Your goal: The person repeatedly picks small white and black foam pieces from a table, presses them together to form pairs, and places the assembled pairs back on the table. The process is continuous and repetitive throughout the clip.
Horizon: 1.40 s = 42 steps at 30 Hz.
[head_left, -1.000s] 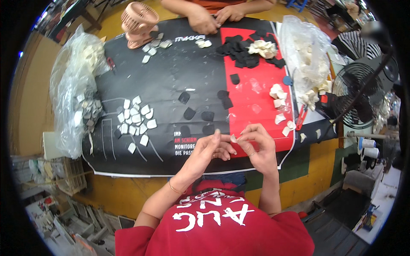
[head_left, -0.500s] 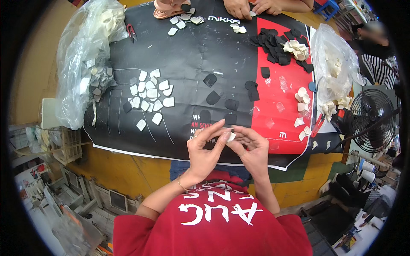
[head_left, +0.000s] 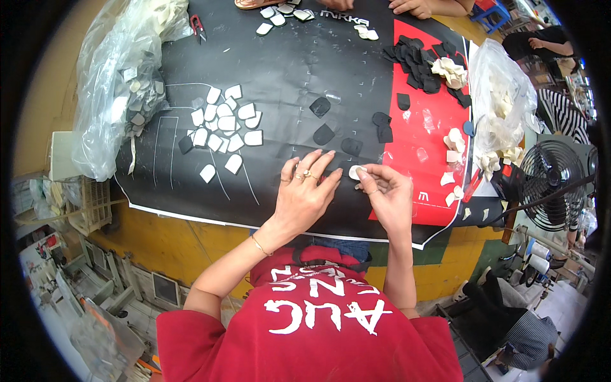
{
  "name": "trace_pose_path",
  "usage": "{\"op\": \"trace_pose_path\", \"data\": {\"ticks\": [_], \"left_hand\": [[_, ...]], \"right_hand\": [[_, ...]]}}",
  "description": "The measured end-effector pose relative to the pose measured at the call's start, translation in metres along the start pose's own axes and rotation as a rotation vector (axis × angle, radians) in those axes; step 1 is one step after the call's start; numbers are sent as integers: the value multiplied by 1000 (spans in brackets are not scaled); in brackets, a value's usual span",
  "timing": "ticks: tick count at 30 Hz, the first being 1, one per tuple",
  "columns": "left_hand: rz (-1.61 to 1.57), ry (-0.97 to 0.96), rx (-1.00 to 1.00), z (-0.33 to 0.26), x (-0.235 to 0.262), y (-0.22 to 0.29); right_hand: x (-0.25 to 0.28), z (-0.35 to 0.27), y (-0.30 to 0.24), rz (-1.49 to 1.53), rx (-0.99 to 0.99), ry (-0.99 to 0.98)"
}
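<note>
My right hand (head_left: 389, 196) pinches a small white rounded patch (head_left: 357, 172) between thumb and forefinger, just above the black mat (head_left: 267, 76). To its left, my left hand (head_left: 307, 191) reaches palm down over the mat, fingers stretched and a little apart; whatever lies under them is hidden. Beyond my hands are several loose black patches, among them one with a pointed end (head_left: 323, 134) and a dark one (head_left: 351, 147) nearest my right hand. A cluster of white patches with dark edges (head_left: 226, 123) spreads over the mat to the left.
Clear plastic bags of patches stand at the left (head_left: 118, 95) and right (head_left: 499, 89). A black patch pile (head_left: 414, 63) covers part of the red area. Red-handled snips (head_left: 198, 27) lie far left. A fan (head_left: 555, 170) stands right. Another person's hand (head_left: 414, 7) rests at the far edge.
My hands were together around the white patch; now they are apart. The left has lowered onto the mat, while the right has moved right with the patch. The view has shifted slightly.
</note>
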State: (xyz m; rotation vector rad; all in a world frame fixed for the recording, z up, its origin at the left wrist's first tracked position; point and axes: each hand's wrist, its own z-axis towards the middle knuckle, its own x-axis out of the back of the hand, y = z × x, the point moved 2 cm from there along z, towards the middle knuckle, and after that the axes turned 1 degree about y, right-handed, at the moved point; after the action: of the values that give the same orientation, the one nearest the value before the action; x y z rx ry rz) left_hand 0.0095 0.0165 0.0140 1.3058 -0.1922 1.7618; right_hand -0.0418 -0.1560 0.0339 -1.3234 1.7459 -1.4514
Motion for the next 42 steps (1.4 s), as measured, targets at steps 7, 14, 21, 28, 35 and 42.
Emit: {"op": "trace_pose_path", "data": {"ticks": [7,14,21,28,35,42], "left_hand": [[45,11,21,-8,-9,0],[109,52,-1,-10,-13,2],[130,67,-3,-10,-13,3],[127,44,2,-10,-13,3],[115,37,21,-8,-12,3],[151,-68,-31,-5,-10,1]], "right_hand": [[-19,5,-2,-177,16,44],[-20,6,-1,-195,13,52],[-22,5,0,-213,6,81],[-24,4,-4,-202,13,99],[-24,5,-3,-194,24,95],[-26,5,-6,-271,17,104]]}}
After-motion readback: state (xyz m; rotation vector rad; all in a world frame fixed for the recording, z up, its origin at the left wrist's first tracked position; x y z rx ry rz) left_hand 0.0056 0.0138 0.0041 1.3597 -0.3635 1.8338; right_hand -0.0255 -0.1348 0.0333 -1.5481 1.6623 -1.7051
